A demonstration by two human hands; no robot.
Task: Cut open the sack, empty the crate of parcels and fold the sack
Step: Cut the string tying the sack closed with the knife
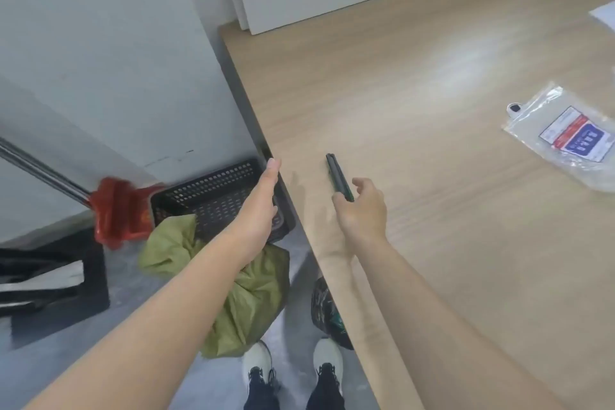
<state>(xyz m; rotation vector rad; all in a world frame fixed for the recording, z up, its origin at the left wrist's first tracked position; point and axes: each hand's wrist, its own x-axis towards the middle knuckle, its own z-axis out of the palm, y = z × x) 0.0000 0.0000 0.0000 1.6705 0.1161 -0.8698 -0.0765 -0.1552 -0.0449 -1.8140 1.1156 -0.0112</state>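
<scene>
Right hand: the right hand [362,206] hung over the wooden table [432,243] near its left edge, fingers curled narrowly around the near end of a dark cutter [338,176]; whether the cutter lay on the table or was lifted just clear of it could not be told.
Cutter: a slim dark bar, pointing from the hand toward 11 o'clock, its far end free above the table top.
Left hand: the left hand [263,206] was stretched out flat, fingers straight and close together, holding nothing, its fingertips reaching the table's left edge at 9 o'clock from the cutter.
Crate: a black perforated crate [213,196] stood on the floor just left of the table edge, under the left hand, and what could be seen of its inside held no parcels.
Sack: a crumpled green sack [246,296] lay on the floor at 6 o'clock from the crate, touching its near rim and partly hidden by the left forearm.
Parcel: a clear plastic parcel [565,136] with a red and blue label lay on the table at 3 o'clock from the cutter, well apart from both hands.
Dustpan: a red dustpan [119,213] with a metal handle leaned at 9 o'clock from the crate, touching its left corner.
Shoes: two white shoes [327,358] stood on the grey floor at 6 o'clock, beside the table edge.
</scene>
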